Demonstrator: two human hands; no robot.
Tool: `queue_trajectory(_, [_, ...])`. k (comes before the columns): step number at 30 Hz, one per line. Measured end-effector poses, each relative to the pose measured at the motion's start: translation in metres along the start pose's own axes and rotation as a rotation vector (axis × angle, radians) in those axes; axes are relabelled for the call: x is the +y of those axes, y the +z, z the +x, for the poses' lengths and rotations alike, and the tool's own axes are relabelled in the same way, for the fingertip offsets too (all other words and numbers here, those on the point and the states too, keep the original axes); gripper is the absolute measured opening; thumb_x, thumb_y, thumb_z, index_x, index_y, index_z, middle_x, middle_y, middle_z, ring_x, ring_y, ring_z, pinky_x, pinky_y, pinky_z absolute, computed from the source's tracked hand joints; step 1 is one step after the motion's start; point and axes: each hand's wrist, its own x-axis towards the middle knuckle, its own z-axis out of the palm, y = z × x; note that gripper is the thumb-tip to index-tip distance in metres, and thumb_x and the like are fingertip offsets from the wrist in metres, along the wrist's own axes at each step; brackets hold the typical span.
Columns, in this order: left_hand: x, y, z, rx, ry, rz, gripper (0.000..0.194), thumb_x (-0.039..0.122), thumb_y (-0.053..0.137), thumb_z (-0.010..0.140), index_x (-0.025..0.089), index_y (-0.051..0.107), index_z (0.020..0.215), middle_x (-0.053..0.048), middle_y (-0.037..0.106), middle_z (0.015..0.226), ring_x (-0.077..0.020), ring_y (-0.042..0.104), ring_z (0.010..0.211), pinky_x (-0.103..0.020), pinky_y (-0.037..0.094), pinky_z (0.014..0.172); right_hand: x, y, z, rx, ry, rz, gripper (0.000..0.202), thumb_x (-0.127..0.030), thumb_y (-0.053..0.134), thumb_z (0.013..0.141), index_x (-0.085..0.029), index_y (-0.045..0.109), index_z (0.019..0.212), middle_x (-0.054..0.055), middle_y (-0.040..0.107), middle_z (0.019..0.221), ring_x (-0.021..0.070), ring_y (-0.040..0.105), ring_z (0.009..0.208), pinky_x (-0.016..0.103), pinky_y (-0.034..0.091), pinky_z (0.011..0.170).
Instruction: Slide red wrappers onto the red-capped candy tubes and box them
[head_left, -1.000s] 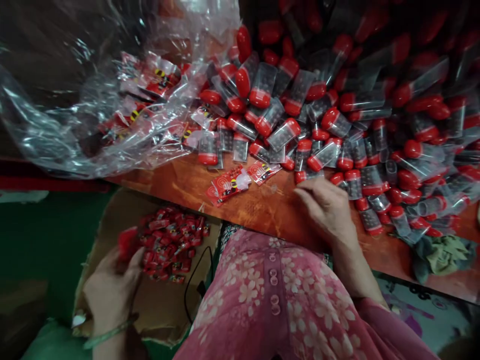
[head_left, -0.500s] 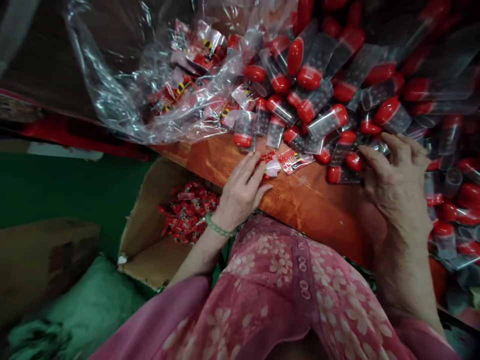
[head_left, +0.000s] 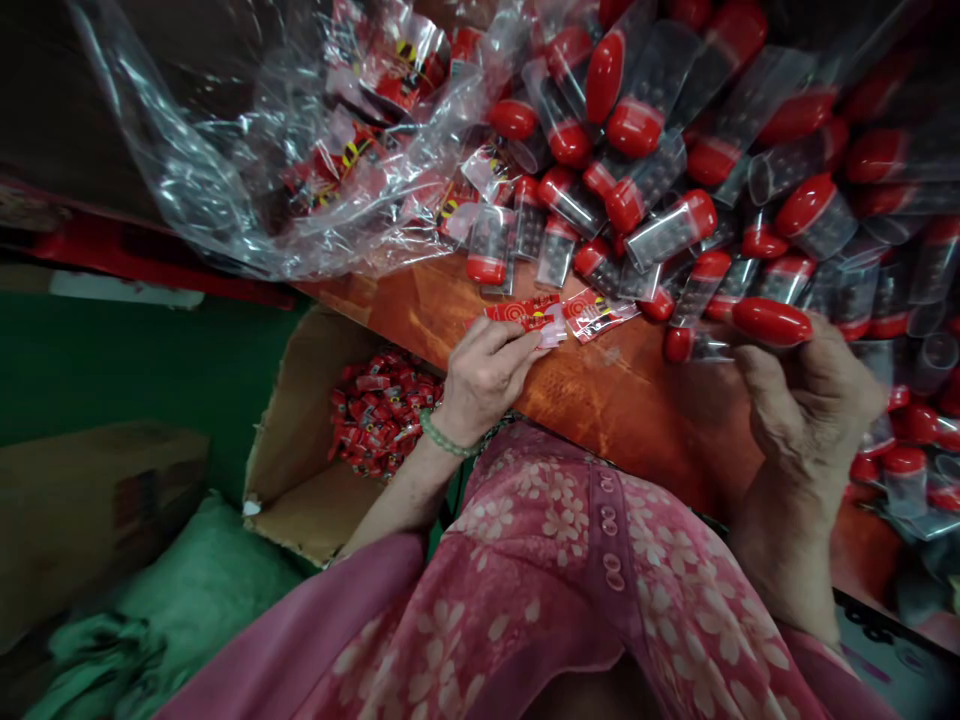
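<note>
My left hand (head_left: 487, 378), with a green bead bracelet (head_left: 446, 437) on its wrist, has its fingers curled closed on a small red printed packet (head_left: 525, 313) at the table's front edge. A second red printed packet (head_left: 598, 314) lies just to the right of it. My right hand (head_left: 806, 420) grips a red-capped tube between thumb and fingers; mostly its shiny red cap (head_left: 772, 322) shows. Behind and around that hand is a heap of clear tubes with red caps (head_left: 671, 232), many with small dark balls inside.
A clear plastic bag (head_left: 247, 215) with red printed packets lies at the table's back left. Below the edge, an open cardboard box (head_left: 289, 450) contains many small red packets (head_left: 382, 415). A green sack (head_left: 199, 575) and another carton (head_left: 97, 510) are on the floor at left.
My right hand has come off the heap toward me, now with a red-capped tube in its grip. My left fingers have curled onto the packet, which shows more of its print.
</note>
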Motion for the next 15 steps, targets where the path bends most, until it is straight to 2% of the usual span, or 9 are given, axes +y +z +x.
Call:
queue_trajectory(3, [0.001,-0.006,0.003,-0.080,-0.083,-0.057,0.018,0.028,0.065,0.097,0.017,0.079,0.102,-0.006,0.076,0.091,-0.0142,0.065,0.080,-0.028,0.054,0.076,-0.009,0.011,-0.007,-0.076,0.042,0.136,0.027,-0.026,0.072,0.094,-0.025,0.075,0.121,0.006,0.080,0.109,0.0189,0.076,0.094,0.031,0.059,0.083])
queue_trajectory(7, [0.000,-0.014,0.010,-0.151,-0.175,-0.151,0.021,0.025,0.061,0.098,0.016,0.080,0.099,-0.007,0.079,0.094,-0.0148,0.071,0.085,-0.028,0.057,0.080,-0.017,0.025,-0.015,-0.206,0.061,0.227,0.034,-0.026,0.068,0.096,-0.025,0.070,0.130,0.007,0.078,0.120,0.0200,0.075,0.104,0.034,0.059,0.091])
queue_trajectory(12, [0.000,-0.016,0.018,-0.057,-0.341,-0.340,0.008,0.025,0.079,0.084,0.019,0.079,0.078,-0.001,0.078,0.075,-0.0123,0.070,0.068,-0.024,0.056,0.067,-0.025,0.033,-0.023,-0.306,0.185,0.304,0.032,-0.033,0.060,0.101,-0.027,0.066,0.132,0.005,0.076,0.123,0.0215,0.073,0.108,0.038,0.058,0.096])
queue_trajectory(15, [0.004,-0.018,0.021,-0.005,-0.352,-0.387,0.016,0.028,0.085,0.079,0.018,0.076,0.070,0.000,0.076,0.070,-0.0110,0.068,0.064,-0.024,0.054,0.064,-0.029,0.030,-0.026,-0.307,0.215,0.271,0.031,-0.037,0.061,0.100,-0.027,0.065,0.129,0.004,0.075,0.112,0.0196,0.071,0.093,0.034,0.059,0.084])
